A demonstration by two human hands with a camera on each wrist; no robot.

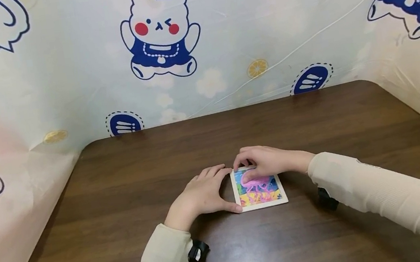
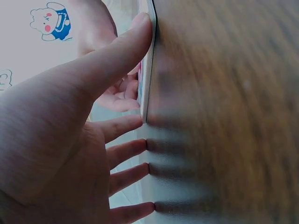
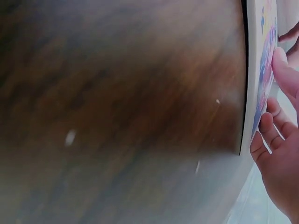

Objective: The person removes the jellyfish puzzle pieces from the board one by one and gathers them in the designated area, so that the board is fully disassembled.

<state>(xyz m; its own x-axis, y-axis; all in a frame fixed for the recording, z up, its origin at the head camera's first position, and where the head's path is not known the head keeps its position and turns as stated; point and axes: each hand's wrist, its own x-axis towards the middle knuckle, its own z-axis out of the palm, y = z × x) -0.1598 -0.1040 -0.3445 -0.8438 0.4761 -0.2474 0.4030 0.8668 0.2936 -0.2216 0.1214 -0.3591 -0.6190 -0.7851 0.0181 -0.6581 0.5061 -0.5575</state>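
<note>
A small square picture board (image 1: pixel 261 197) with a white border lies flat on the table, showing a pink tentacled sea creature on blue and yellow. At its left edge my left hand (image 1: pixel 203 194) is spread: the thumb rests at the near left corner and the index fingertip at the far left corner. The other left fingertips touch the table, as the left wrist view shows. My right hand (image 1: pixel 264 160) reaches over the board's far side. Its thumb presses on the pink creature, while its bent fingers (image 3: pixel 268 126) meet the board near the far left corner, apart from the thumb.
The dark brown wooden table (image 1: pixel 143 171) has rounded far corners. Behind it and along both sides hangs a pale sheet (image 1: pixel 230 43) printed with cartoon bears. A black strap (image 1: pixel 197 251) is on the left wrist, and another dark strap (image 1: pixel 327 199) on the right.
</note>
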